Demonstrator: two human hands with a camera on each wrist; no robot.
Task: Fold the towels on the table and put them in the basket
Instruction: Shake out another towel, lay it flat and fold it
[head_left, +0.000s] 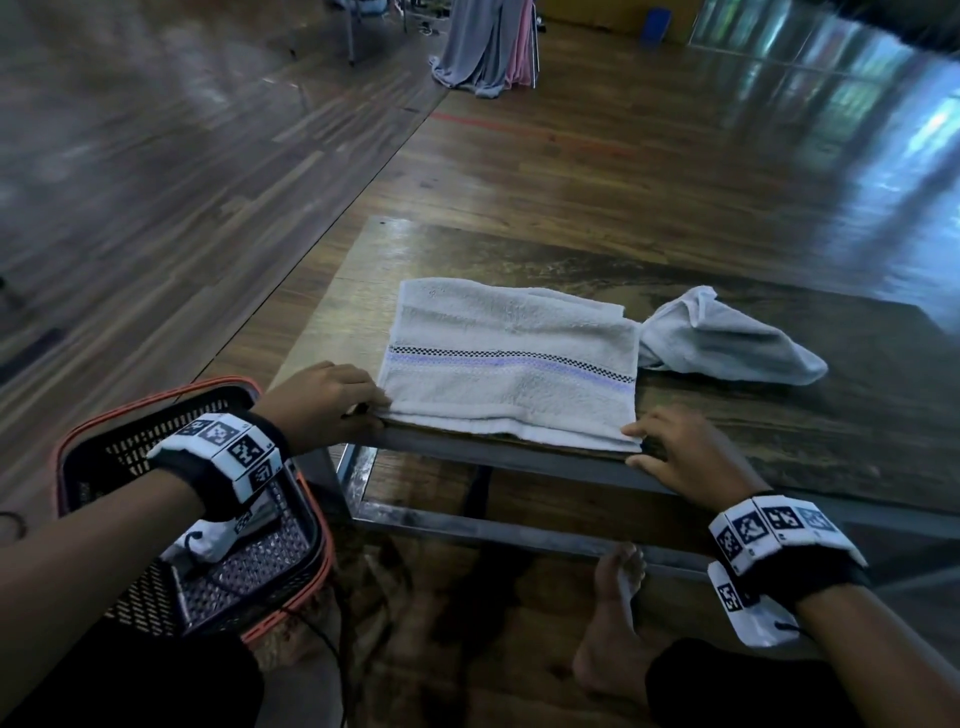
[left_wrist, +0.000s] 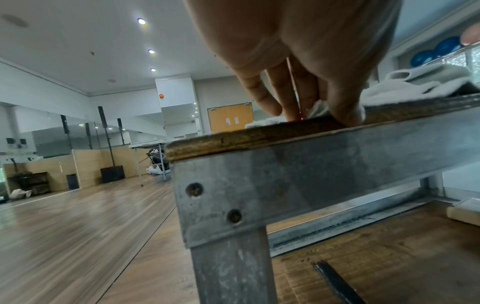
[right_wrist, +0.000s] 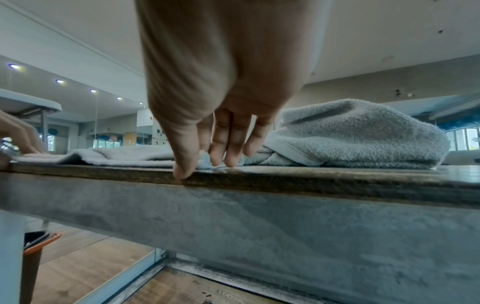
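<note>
A pale towel with a purple and black checked stripe (head_left: 511, 364) lies folded flat on the low wooden table (head_left: 779, 415), its near edge along the table's front edge. My left hand (head_left: 371, 408) pinches its near-left corner (left_wrist: 318, 109) between thumb and fingers (left_wrist: 291, 111). The towel's near-right corner (right_wrist: 205, 158) is pinched by my right hand (head_left: 636, 441), thumb tip on the table edge. A second white towel (head_left: 727, 338) lies crumpled just right of the folded one. The black mesh basket with an orange rim (head_left: 156, 397) stands on the floor left of the table, under my left forearm.
The table has a grey metal frame (left_wrist: 311, 174) with a lower rail. My bare feet (head_left: 613, 613) rest on the floor below the front edge. A black cable (head_left: 322, 639) trails beside the basket. Grey and pink cloths (head_left: 488, 47) hang far behind on the wooden floor.
</note>
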